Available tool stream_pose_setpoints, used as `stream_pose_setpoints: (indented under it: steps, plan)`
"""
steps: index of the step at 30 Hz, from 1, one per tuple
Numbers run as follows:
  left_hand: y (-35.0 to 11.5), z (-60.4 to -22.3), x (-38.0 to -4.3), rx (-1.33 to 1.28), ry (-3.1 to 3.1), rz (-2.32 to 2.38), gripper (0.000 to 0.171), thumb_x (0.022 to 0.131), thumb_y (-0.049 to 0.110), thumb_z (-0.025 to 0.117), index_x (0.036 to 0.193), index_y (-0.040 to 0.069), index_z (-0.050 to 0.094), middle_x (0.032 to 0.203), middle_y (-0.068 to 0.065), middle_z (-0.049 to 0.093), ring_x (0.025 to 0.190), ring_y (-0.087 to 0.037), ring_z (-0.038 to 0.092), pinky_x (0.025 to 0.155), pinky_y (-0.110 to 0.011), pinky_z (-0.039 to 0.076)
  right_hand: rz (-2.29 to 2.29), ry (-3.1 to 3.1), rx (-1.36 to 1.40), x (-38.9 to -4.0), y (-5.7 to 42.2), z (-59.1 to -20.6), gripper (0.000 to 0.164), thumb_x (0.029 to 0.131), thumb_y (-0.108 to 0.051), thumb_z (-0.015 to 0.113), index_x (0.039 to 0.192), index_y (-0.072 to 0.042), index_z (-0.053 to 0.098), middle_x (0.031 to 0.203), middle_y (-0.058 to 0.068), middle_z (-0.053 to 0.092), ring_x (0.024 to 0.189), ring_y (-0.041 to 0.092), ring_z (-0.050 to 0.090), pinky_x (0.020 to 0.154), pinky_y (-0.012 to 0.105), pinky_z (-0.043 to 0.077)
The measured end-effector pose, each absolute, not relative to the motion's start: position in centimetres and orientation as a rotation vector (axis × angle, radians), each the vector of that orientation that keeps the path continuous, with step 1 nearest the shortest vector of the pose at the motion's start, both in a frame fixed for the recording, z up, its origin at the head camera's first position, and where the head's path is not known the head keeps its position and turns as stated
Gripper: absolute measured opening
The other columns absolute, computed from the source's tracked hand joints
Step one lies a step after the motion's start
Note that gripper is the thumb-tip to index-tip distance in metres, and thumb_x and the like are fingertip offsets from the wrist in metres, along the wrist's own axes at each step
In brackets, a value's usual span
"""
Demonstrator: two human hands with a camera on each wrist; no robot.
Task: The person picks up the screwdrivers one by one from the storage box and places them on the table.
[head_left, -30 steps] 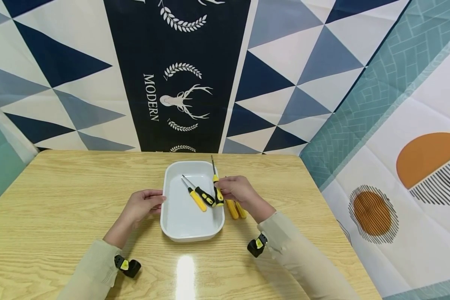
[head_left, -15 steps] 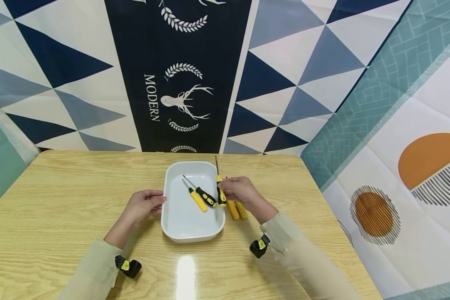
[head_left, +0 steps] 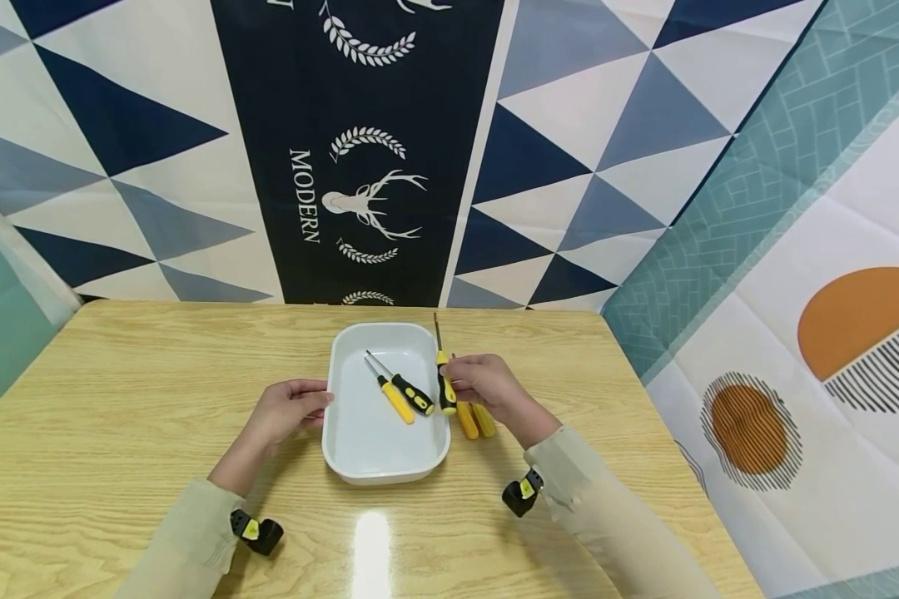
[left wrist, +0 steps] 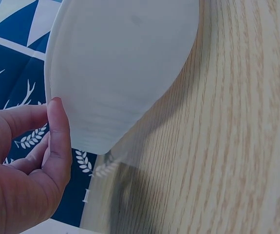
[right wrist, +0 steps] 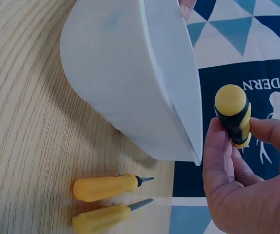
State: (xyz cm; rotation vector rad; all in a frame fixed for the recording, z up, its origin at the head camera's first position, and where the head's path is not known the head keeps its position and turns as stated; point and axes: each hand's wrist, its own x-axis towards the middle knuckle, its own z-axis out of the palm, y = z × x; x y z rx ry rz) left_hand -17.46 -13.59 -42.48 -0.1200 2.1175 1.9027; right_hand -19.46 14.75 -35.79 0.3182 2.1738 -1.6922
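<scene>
A white plastic tray [head_left: 382, 453] holds two screwdrivers: one with a yellow handle [head_left: 397, 401], one with a black-and-yellow handle [head_left: 414, 394]. At its left side, my left hand [head_left: 288, 409] pinches the rim between thumb and fingers; the left wrist view shows this hand [left wrist: 30, 170] at the tray wall [left wrist: 125, 63]. Over the right rim, my right hand [head_left: 490, 387] pinches another black-and-yellow screwdriver [head_left: 446, 387] by its handle, shaft pointing away. In the right wrist view that screwdriver [right wrist: 231, 105] shows its yellow handle end, clear of the tray.
Two yellow-handled screwdrivers [right wrist: 105, 187] lie on the wooden table [head_left: 157, 399] right of the tray, partly under my right hand in the head view. A patterned wall covering [head_left: 374, 166] rises behind the table's far edge.
My right hand has moved slightly right with its screwdriver, from over the tray's inside to its right rim. The left hand and tray stay in place.
</scene>
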Motion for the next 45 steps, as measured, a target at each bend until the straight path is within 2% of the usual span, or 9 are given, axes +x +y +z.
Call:
stream_pose_setpoints:
  steps: [3, 7, 12, 19, 32, 39, 45]
  plan:
    - [-13.5, -42.5, -17.5, -0.155, 2.12, 1.899, 0.047, 0.082, 0.022, 0.062, 0.118, -0.004, 0.049, 0.098, -0.012, 0.058, 0.074, -0.012, 0.061, 0.067, -0.024, 0.056, -1.697, 2.166, 0.345, -19.5, 14.9, -35.8, 0.039, 0.08, -0.015, 0.063, 0.114, 0.001, 0.056, 0.103, 0.011, 0.06, 0.074, 0.013, 0.057, 0.065, 0.022, 0.054]
    - [-13.7, -43.3, -17.8, -0.143, 2.11, 1.925, 0.054, 0.078, 0.029, 0.066, 0.118, -0.004, 0.05, 0.097, -0.011, 0.059, 0.074, -0.013, 0.062, 0.067, -0.025, 0.056, -1.696, 2.158, 0.362, -19.5, 15.1, -35.8, 0.039, 0.079, -0.016, 0.063, 0.114, 0.0, 0.056, 0.101, 0.01, 0.059, 0.074, 0.013, 0.056, 0.064, 0.021, 0.054]
    - [-14.2, -46.1, -19.0, -0.141, 2.088, 1.959, 0.06, 0.071, 0.038, 0.07, 0.115, 0.001, 0.053, 0.099, -0.012, 0.058, 0.076, -0.014, 0.062, 0.068, -0.027, 0.056, -1.706, 2.154, 0.358, -19.5, 15.5, -36.0, 0.037, 0.08, -0.015, 0.063, 0.113, 0.001, 0.056, 0.097, 0.009, 0.059, 0.073, 0.013, 0.056, 0.064, 0.021, 0.054]
    - [-13.4, -42.2, -17.2, -0.153, 2.1, 1.898, 0.044, 0.084, 0.018, 0.059, 0.12, -0.006, 0.047, 0.104, -0.019, 0.055, 0.076, -0.013, 0.061, 0.068, -0.024, 0.056, -1.72, 2.145, 0.365, -19.5, 15.7, -36.2, 0.036, 0.081, -0.014, 0.062, 0.112, 0.002, 0.056, 0.095, 0.008, 0.061, 0.07, 0.012, 0.058, 0.063, 0.021, 0.054]
    - [-13.5, -42.2, -17.4, -0.141, 2.101, 1.892, 0.045, 0.084, 0.019, 0.059, 0.12, -0.005, 0.047, 0.104, -0.02, 0.056, 0.074, -0.013, 0.061, 0.068, -0.026, 0.056, -1.703, 2.154, 0.352, -19.5, 16.7, -36.6, 0.041, 0.081, -0.017, 0.062, 0.117, 0.002, 0.053, 0.096, 0.006, 0.06, 0.072, 0.01, 0.056, 0.064, 0.019, 0.052]
    - [-13.5, -42.1, -17.4, -0.142, 2.108, 1.881, 0.044, 0.085, 0.019, 0.059, 0.12, -0.005, 0.048, 0.105, -0.021, 0.055, 0.075, -0.014, 0.061, 0.069, -0.027, 0.056, -1.694, 2.156, 0.336, -19.5, 17.5, -36.8, 0.044, 0.081, -0.018, 0.062, 0.119, 0.002, 0.051, 0.102, 0.007, 0.058, 0.073, 0.01, 0.055, 0.065, 0.02, 0.052]
    - [-13.5, -42.1, -17.4, -0.144, 2.111, 1.881, 0.044, 0.084, 0.019, 0.059, 0.12, -0.005, 0.048, 0.105, -0.021, 0.055, 0.075, -0.014, 0.061, 0.068, -0.027, 0.056, -1.674, 2.167, 0.357, -19.5, 18.0, -36.8, 0.044, 0.08, -0.019, 0.062, 0.118, 0.001, 0.052, 0.1, 0.006, 0.06, 0.072, 0.009, 0.057, 0.064, 0.019, 0.052]
